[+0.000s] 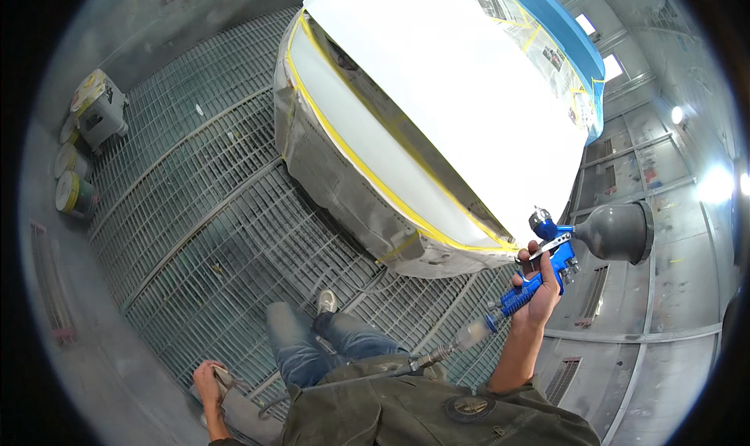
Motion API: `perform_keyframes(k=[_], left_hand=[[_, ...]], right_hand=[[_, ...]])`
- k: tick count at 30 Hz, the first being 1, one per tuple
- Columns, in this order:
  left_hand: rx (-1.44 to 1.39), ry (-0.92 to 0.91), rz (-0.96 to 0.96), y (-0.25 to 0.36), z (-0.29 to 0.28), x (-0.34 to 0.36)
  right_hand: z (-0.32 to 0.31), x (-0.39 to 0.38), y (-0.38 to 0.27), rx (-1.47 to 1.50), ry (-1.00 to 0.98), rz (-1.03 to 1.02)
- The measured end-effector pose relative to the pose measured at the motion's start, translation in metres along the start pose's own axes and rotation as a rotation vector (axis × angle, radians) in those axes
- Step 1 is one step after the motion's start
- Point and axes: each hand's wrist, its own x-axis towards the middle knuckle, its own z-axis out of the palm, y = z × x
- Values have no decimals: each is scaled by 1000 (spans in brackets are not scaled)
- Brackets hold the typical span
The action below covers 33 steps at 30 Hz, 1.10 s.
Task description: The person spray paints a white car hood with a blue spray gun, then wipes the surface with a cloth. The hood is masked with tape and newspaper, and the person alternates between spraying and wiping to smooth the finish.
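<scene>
In my right hand [537, 290] is a blue spray gun [533, 286], with my fingers wrapped round its handle and trigger. A dark grey paint cup [616, 232] is attached to the gun and points to the right. Below the handle, a clear filter [473, 333] joins the gun to an air hose [344, 380] that crosses in front of my body. The gun is close to the near right corner of a white car panel [453, 78]. My left hand [208, 385] hangs low at the left, its fingers curled by something pale that I cannot make out.
Yellow tape [355, 155] and grey masking paper [332, 176] edge the car's lower part; blue sheeting [566, 35] lies beyond. Metal grating [187, 204] forms the floor. Several buckets [76, 193] and a white jug [100, 111] stand along the left wall. Lamps glow on the right wall [664, 290].
</scene>
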Motion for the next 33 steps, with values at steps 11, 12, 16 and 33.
perform_keyframes(k=[11,12,16,33], left_hand=[[-268,-298,270,238,-55,277],[-230,-323,315,262,-62,299],[-29,-568,541,368,-100,375],[444,-1044,595,540,-13,532]], right_hand=[[219,-21,96,94,114,16],[235,-22,108,39,137,22],[338,-36,143,5,358,-96],[559,30,209,-8,385,-127]])
